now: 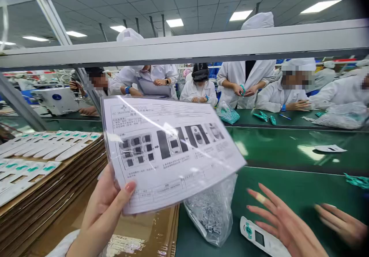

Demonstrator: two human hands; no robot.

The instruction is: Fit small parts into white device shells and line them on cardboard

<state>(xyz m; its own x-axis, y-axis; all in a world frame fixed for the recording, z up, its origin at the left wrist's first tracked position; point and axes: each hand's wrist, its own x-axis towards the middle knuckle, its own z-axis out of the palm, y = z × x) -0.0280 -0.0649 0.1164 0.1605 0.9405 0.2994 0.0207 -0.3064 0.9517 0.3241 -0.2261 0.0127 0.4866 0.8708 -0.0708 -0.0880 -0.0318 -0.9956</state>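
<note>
My left hand [100, 211] is at the lower left, shut on the bottom corner of a laminated instruction sheet [170, 153]. The sheet is tilted and printed with text, a table and pictures of dark and white device parts. My right hand [284, 226] is spread open and blurred at the lower right, with a taped finger, and holds nothing. Just under its fingers lies a white handheld device with a small dark screen and teal ring [256, 237], partly hidden by the hand. A clear plastic bag of small parts [211, 211] lies beneath the sheet.
Stacked cardboard trays of white moulded parts [49, 161] stand at the left. A green workbench [291, 149] runs across, under a grey overhead bar [184, 45]. Co-workers in white coats [245, 84] handle teal parts beyond it, with bags and tools nearby.
</note>
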